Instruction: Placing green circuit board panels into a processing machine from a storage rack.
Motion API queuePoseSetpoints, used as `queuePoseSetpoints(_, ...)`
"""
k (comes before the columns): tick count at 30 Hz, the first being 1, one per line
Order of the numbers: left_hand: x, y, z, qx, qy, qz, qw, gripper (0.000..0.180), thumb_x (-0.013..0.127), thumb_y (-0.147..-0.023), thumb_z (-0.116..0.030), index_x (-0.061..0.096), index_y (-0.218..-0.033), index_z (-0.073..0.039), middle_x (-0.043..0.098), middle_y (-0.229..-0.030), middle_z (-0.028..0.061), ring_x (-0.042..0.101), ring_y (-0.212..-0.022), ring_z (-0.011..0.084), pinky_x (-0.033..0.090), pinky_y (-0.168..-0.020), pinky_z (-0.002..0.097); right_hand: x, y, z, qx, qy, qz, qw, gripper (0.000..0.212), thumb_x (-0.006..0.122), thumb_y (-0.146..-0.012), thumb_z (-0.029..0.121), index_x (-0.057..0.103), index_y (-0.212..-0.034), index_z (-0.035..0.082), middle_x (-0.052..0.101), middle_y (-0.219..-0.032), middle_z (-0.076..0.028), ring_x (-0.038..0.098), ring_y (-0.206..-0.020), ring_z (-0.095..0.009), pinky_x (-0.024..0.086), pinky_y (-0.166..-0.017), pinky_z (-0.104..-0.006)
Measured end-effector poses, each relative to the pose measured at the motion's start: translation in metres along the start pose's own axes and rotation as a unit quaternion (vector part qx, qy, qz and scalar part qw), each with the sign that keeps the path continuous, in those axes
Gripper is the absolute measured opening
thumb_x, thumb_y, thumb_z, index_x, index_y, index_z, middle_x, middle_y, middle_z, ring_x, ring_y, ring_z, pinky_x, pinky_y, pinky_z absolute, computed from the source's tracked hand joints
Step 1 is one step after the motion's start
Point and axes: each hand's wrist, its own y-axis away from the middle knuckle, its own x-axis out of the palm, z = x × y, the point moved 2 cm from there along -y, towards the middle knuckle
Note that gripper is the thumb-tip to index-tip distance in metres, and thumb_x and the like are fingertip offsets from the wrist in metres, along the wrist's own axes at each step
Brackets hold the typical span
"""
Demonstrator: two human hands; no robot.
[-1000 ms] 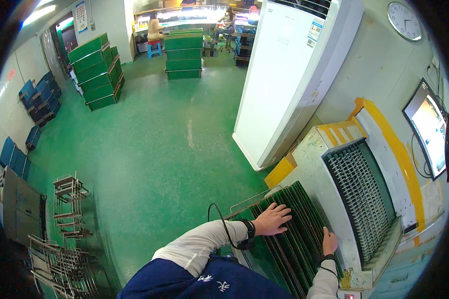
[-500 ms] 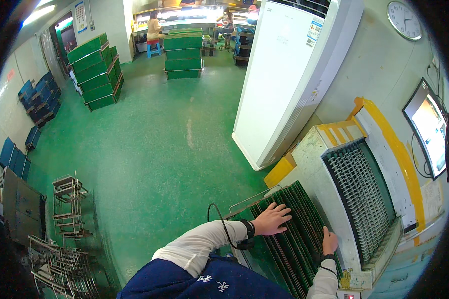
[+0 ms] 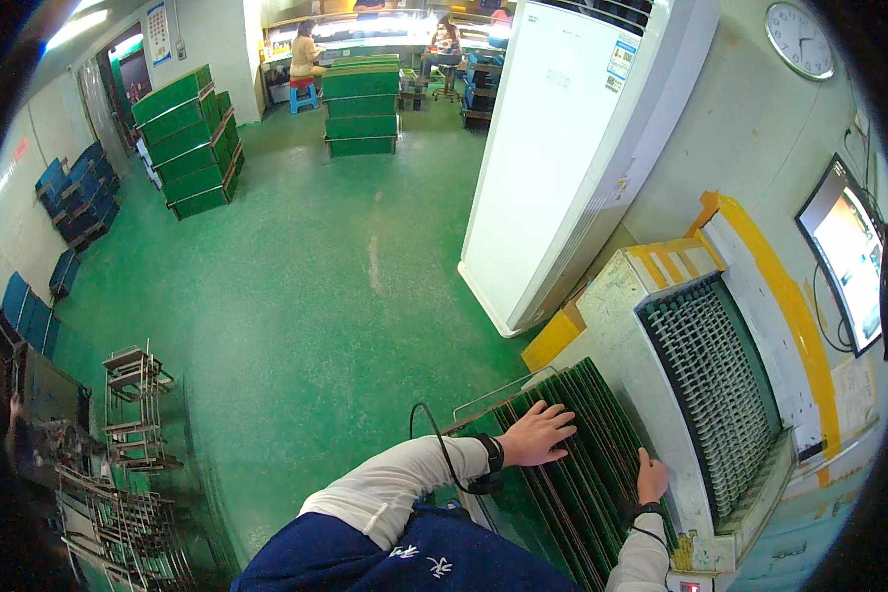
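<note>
A row of thin green boards (image 3: 587, 395) stands closely packed on edge in a rack at the lower right. My left hand (image 3: 540, 434) lies across their top edges with its fingers spread. Along the right side of the row, my right hand (image 3: 652, 478) has its fingers curled at the edge of the outermost green board; its far side is hidden. Close by on the right is a machine with a bed of grey rollers (image 3: 710, 395), and the right hand is just left of it.
A tall white cabinet-like unit (image 3: 553, 148) stands beyond the rack, with a yellow box (image 3: 555, 337) at its foot. Green stacks (image 3: 362, 109) and blue trays (image 3: 79, 197) stand farther off. Metal racks (image 3: 138, 409) are at left. People sit at a lit bench (image 3: 340, 44).
Both my hands keep their places on the boards. A dark, blurred shape has come in at the lower left, by the grey cabinet. A seated person at the far bench has shifted slightly.
</note>
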Motion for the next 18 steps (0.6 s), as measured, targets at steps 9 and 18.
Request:
queuePoseSetpoints(9,0.002,0.0,0.0,0.001,-0.003,0.0,1.0,0.055,0.066,-0.09,-0.042,0.058,-0.134,-0.009,0.049,-0.148,0.0127,0.041,-0.139,0.0334,0.03,-0.114,0.0521,0.005,-0.003,-0.006,-0.009,-0.006,-0.006,1.0,0.071,0.054,-0.092,0.064,0.073,-0.084,-0.003,0.071,-0.089,-0.024,0.067,-0.087,-0.042,0.049,-0.076,-0.0491)
queuePoseSetpoints(18,0.001,0.001,0.0,0.003,-0.001,-0.009,1.0,0.054,0.066,-0.091,-0.041,0.059,-0.134,-0.009,0.049,-0.148,0.0129,0.042,-0.138,0.0333,0.031,-0.114,0.0519,0.004,0.0,-0.004,-0.029,-0.018,-0.029,0.999,0.07,0.055,-0.092,0.063,0.071,-0.078,-0.003,0.069,-0.084,-0.025,0.066,-0.081,-0.042,0.048,-0.073,-0.0511)
